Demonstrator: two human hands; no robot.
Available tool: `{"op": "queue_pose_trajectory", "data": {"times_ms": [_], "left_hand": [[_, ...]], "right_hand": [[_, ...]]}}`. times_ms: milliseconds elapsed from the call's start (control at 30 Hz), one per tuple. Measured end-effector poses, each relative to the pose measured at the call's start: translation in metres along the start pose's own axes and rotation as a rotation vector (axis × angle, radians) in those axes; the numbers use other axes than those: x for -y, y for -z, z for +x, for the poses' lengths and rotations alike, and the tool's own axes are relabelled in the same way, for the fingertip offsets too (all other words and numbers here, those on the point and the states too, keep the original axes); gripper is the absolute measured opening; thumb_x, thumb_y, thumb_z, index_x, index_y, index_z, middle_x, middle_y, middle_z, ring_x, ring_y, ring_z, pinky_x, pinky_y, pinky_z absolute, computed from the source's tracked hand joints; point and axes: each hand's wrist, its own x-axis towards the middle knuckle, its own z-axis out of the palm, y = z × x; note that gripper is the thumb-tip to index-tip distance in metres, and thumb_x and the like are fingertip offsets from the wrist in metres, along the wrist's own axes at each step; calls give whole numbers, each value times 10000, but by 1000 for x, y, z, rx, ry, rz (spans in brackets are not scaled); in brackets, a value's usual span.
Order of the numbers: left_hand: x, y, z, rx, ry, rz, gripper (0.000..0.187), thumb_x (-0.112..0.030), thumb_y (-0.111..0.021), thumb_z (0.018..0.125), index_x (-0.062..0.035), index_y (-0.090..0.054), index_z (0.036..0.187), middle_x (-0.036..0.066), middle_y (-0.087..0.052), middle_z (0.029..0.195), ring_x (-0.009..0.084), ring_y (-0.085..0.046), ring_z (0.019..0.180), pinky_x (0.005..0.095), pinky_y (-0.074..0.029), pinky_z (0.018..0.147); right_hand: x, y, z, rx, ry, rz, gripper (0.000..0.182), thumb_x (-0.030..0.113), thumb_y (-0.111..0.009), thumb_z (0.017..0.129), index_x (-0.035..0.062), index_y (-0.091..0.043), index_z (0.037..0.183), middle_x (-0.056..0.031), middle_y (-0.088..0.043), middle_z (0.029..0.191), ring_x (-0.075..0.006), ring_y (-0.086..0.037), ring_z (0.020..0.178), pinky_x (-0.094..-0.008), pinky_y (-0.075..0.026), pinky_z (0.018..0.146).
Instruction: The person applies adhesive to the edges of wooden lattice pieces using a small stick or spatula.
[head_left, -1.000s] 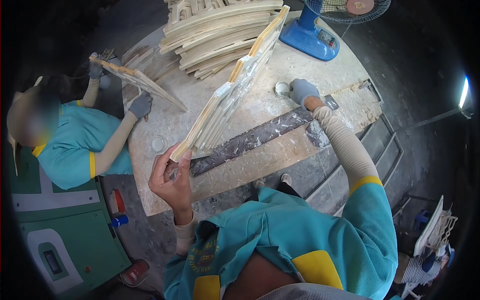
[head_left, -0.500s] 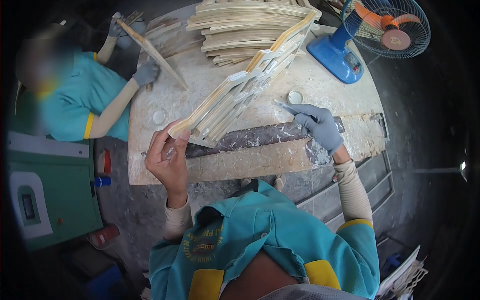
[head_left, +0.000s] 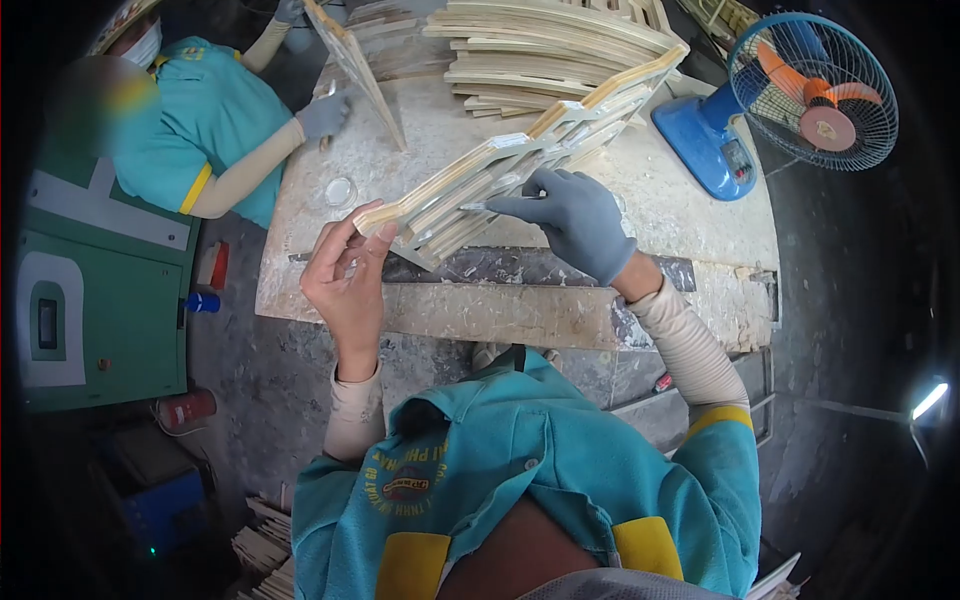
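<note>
My bare left hand [head_left: 347, 275] is closed on the lower left end of a wooden lattice panel [head_left: 480, 160], which tilts up across the table toward the far right. Its zigzag edge and slats carry white smears. In my right hand [head_left: 578, 222], which wears a grey glove, is a putty knife [head_left: 474, 207] with a thin blade. The blade lies right at the slats in the panel's lower middle, and the gloved fingers hide its handle. Behind the gloved hand a small round tub shows only in part.
A worn table [head_left: 440, 310] bears a stack of wooden panels [head_left: 540, 50] at the back. The blue fan [head_left: 705, 150] stands to the right. A round container [head_left: 340, 191] sits at left, near a co-worker's gloved hand [head_left: 322, 117] and another wooden piece [head_left: 365, 75].
My right hand has moved left and up with the putty knife, from beside the tub to the panel. My left hand keeps its hold. The whole view has shifted slightly.
</note>
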Motion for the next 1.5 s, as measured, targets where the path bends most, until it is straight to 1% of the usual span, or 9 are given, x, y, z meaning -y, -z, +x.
{"op": "queue_pose_trajectory", "data": {"times_ms": [200,567,700,933,1000,1233,1367,1433,1500], "left_hand": [[2,3,0,7,17,4,283,-17,-794,873,20,-740,1148,45,-667,951,83,-596,821,218,-519,723],[3,2,0,16,-10,-33,283,-2,-797,865,26,-744,1142,53,-671,949,89,-602,806,223,-528,718],[3,3,-1,23,-11,-29,275,0,-790,872,27,-744,1142,60,-671,948,91,-602,806,227,-529,716],[2,1,-4,45,-17,-42,274,-6,-792,872,22,-747,1140,63,-676,955,105,-630,828,232,-539,720],[-4,-6,-7,48,-5,-60,279,-10,-796,869,27,-745,1140,75,-684,959,117,-655,843,240,-551,735],[-15,-17,-13,74,-31,-42,285,2,-795,863,44,-740,1139,88,-690,943,124,-670,838,247,-559,732],[-19,-16,-18,91,-33,-34,296,6,-805,851,40,-742,1138,84,-689,932,120,-666,830,245,-557,733],[-20,-17,-19,97,-36,-32,299,6,-808,847,40,-742,1137,84,-689,930,120,-666,828,245,-556,733],[-21,-17,-22,99,-31,-34,296,9,-806,848,42,-741,1135,86,-689,929,124,-670,827,242,-555,733]], "right_hand": [[-6,-4,-1,41,-25,-127,647,-64,-602,783,380,-725,1239,-12,-589,847,-230,-599,722,-366,-502,643],[31,-16,-10,-42,-218,-119,561,-38,-618,777,285,-747,1218,-40,-572,843,-243,-608,730,-383,-490,648],[56,-16,-16,-4,-241,56,540,-39,-614,802,282,-744,1217,-35,-567,829,-237,-611,717,-387,-494,638],[48,-16,-20,2,-430,-77,472,58,-685,812,301,-728,1214,-42,-567,876,-241,-625,770,-400,-497,646],[66,-20,-28,-7,-331,29,463,48,-677,820,300,-730,1205,-52,-566,874,-255,-627,757,-409,-500,643],[51,-1,-34,-110,-581,-12,484,-11,-636,811,259,-750,1196,-56,-615,860,-272,-644,724,-389,-518,634],[77,-4,-42,-58,-525,-86,447,12,-634,840,244,-745,1207,-60,-622,855,-275,-647,714,-387,-519,632],[80,-2,-47,-53,-521,142,486,-1,-610,824,280,-735,1201,-90,-588,838,-289,-633,702,-414,-503,605],[68,3,-45,-89,-557,107,487,5,-612,825,284,-733,1205,-90,-591,843,-287,-638,710,-410,-512,613]]}}
